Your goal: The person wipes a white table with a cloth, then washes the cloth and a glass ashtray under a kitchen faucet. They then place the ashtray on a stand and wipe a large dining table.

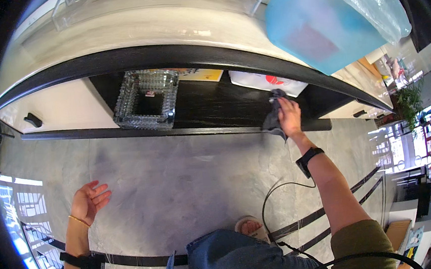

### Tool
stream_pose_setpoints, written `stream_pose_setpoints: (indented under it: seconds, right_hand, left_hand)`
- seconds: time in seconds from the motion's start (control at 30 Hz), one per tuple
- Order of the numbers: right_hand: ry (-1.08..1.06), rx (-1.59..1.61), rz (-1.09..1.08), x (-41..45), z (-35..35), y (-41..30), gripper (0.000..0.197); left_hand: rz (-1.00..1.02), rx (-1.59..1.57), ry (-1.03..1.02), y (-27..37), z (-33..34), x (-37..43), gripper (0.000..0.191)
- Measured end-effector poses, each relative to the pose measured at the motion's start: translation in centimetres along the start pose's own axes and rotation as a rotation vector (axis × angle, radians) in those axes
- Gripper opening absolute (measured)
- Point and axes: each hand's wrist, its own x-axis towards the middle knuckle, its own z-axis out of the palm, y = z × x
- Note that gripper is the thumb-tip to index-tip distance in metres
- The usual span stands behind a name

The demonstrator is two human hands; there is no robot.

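My right hand (290, 116) grips a dark grey cloth (273, 119) at the right part of a low cabinet's open black shelf (217, 104). The cloth lies on the shelf and hangs over its front edge. Just behind it is a white packet or bag (268, 81) with a red print. Farther left on the shelf stands a rectangular ribbed glass dish (121, 113), with a yellow and orange printed item (201, 75) behind it. My left hand (90, 203) hangs above the grey floor at the lower left, palm partly up and fingers apart, holding nothing.
On the glossy cabinet top (146, 30) stand a light blue container (305, 25) with clear plastic over it and clear acrylic pieces. White cabinet fronts (61, 106) flank the shelf. A black cable (268, 202) runs from my right wrist past my slippered foot (251, 226). A green plant (410, 100) is at right.
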Motion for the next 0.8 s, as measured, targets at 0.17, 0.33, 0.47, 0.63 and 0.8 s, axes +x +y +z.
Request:
stream_pose_setpoints:
  seconds: [0.17,0.33,0.47,0.63,0.8]
  right_hand:
    - [-0.011,-0.203,0.449,-2.2,-1.7,5.9,0.036]
    - [-0.052,-0.198,0.567,-5.1,-2.1,2.3,0.041]
    - [-0.917,-0.147,0.332,-9.5,-6.0,2.0,0.046]
    - [-0.928,0.367,0.292,-8.3,-16.8,-7.9,0.029]
    - [-0.939,0.735,0.523,-4.3,-27.7,-11.7,0.022]
  left_hand:
    - [-0.003,0.002,0.001,-0.1,-1.6,0.4,0.046]
    - [-0.01,-0.069,0.042,2.8,-0.5,-2.4,0.048]
    - [0.019,0.007,-0.051,5.9,0.0,-7.6,0.044]
    - [-0.052,-0.142,0.146,8.1,-4.8,-19.8,0.043]
    - [-0.093,-0.149,0.386,5.3,-11.5,-32.6,0.032]
